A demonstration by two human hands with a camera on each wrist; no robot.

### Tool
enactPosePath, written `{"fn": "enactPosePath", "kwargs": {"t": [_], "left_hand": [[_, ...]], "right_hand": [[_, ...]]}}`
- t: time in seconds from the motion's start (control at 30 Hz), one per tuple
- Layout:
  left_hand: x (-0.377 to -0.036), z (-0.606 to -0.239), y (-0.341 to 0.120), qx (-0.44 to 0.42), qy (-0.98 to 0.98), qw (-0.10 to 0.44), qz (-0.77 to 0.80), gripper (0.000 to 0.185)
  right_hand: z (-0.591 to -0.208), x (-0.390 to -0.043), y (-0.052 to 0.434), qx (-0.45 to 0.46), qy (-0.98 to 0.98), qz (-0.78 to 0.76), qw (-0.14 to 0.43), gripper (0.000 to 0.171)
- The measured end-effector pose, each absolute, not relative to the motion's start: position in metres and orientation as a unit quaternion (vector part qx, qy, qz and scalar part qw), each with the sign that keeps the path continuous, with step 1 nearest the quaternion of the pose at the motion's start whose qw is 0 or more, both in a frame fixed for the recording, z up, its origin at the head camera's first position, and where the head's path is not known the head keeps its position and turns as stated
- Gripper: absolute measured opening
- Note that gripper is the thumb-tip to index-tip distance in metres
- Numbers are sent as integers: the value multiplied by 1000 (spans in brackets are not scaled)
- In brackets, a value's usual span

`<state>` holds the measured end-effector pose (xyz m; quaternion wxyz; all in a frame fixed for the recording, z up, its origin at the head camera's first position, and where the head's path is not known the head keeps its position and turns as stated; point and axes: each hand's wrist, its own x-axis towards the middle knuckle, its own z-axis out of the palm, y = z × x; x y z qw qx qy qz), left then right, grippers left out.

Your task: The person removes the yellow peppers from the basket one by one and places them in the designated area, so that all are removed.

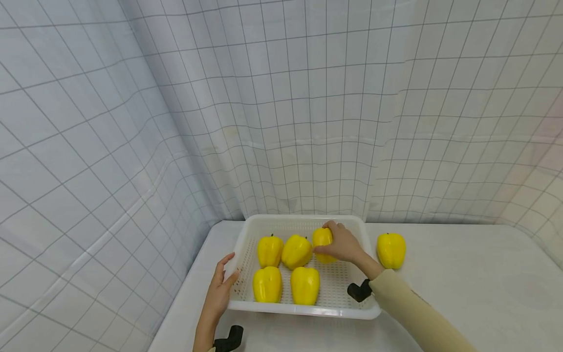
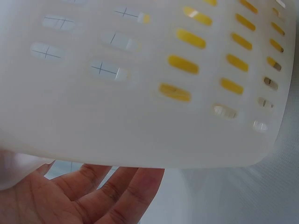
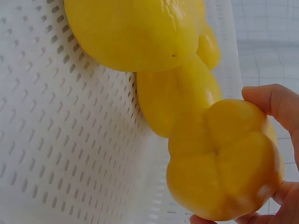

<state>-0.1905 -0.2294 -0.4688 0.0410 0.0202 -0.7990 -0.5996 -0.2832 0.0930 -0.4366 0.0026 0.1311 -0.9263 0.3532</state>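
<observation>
A white perforated basket (image 1: pixel 303 219) sits on a white table (image 1: pixel 462 293) and holds several yellow bell peppers. My right hand (image 1: pixel 326 239) reaches into the basket's far right part and grips one yellow pepper (image 1: pixel 321 236). The right wrist view shows this pepper (image 3: pixel 224 168) from below, with my fingers (image 3: pixel 271 100) curled round it, touching another pepper (image 3: pixel 173 102) beside it. My left hand (image 1: pixel 222 283) rests against the basket's left side. In the left wrist view its fingers (image 2: pixel 112 191) lie straight beside the basket wall (image 2: pixel 140 93).
One more yellow pepper (image 1: pixel 391 249) stands on the table just right of the basket. Grid-patterned white curtains (image 1: pixel 308 122) close in the back and left. Bare tabletop stretches to the right.
</observation>
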Motion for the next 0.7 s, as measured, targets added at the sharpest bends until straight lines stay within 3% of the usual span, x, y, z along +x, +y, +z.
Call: {"fn": "enactPosePath", "kwargs": {"t": [0.7], "left_hand": [[-191,-469,-230,27,-801,41,-597,48]], "right_hand": [[-433,-272,88,131,-917,373,54,63]]}}
